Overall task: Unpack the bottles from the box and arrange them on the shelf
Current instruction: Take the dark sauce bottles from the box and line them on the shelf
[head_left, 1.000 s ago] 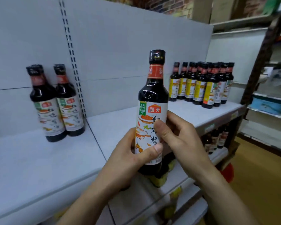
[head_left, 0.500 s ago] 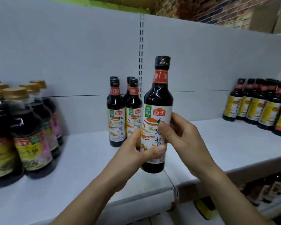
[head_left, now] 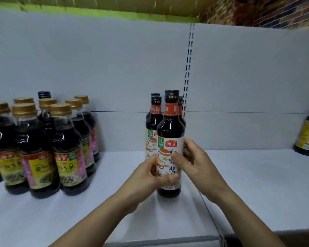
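Two bare forearms are reaching up from the bottom edge and meeting at the middle of the white shelf (head_left: 257, 184). The left hand (head_left: 146, 175) is coming in from the lower left, with its thumb lying across the lower front of the label and its fingers curling round the bottle's left side. The right hand (head_left: 196, 163) is angling in from the lower right, wrist bent. Its thumb is pressing on the label's middle and its fingers are wrapping round the right side.

Between both hands, the dark sauce bottle (head_left: 170, 129) is standing upright, black cap on top and red neck band facing the camera. Its base is sitting at the shelf surface near a seam between panels; whether it is actually resting there is unclear.

Just behind it, matching bottles (head_left: 154, 120) are standing in a tight cluster against the grey back panel (head_left: 114, 68). A slotted upright strip (head_left: 189, 65) is running up that panel. To the left, well apart, gold-capped bottles (head_left: 64, 139) are crowding together. At the far right edge, a yellow-labelled bottle (head_left: 308, 136) is showing partly.
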`<state>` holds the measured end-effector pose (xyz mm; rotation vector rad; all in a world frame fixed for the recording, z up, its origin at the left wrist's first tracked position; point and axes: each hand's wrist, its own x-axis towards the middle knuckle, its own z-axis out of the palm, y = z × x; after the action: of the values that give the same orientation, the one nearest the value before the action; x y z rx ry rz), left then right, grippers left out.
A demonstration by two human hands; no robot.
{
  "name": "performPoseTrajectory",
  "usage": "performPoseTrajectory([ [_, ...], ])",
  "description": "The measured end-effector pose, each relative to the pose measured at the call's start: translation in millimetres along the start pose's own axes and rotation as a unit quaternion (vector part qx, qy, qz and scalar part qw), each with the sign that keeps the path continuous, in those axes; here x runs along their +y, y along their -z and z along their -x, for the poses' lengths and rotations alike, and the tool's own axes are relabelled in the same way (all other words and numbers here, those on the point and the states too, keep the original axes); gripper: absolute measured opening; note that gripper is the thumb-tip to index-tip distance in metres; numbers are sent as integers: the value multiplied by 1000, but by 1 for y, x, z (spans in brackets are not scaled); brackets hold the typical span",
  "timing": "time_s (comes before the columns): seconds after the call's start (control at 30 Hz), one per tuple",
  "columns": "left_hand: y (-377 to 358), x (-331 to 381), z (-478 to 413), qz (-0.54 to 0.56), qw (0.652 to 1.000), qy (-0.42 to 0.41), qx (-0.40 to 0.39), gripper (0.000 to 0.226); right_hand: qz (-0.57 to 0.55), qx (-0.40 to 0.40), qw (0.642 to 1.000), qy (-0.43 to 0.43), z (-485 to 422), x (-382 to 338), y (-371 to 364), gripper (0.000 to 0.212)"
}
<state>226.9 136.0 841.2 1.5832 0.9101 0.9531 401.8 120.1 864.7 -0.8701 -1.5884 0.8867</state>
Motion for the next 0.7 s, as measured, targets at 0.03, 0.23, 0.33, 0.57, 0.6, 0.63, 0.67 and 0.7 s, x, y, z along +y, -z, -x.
performPoseTrajectory([
  [0.03, 1, -2, -2, 1, 1000, 2, 5, 49, 0, -5, 1000, -2, -3, 3, 0, 47],
  [0.23, 5, -11, -8, 0, 1000, 5, 18, 48, -2, -33, 999, -27, -14, 16, 2, 43],
  [0.33, 7, -16, -10, -1, 1000, 14, 19, 49, -12, -42, 998, -42, -17, 22, 1, 39],
  [0.57, 13, -27, -15, 7, 1000, 12, 21, 51, -3, -56, 997, -48, -23, 31, -3, 42],
  [0.6, 14, -27, -16, 6, 1000, 10, 19, 51, -2, -56, 997, -48, -24, 32, -3, 42],
  [0.63, 16, -28, -17, 6, 1000, 9, 17, 51, -2, -56, 997, -47, -25, 33, -3, 42],
  [0.67, 17, -28, -18, 5, 1000, 8, 16, 51, -2, -56, 997, -47, -26, 33, -4, 43],
  [0.7, 18, -29, -19, 3, 1000, 8, 16, 51, 0, -59, 997, -47, -27, 33, -4, 43],
])
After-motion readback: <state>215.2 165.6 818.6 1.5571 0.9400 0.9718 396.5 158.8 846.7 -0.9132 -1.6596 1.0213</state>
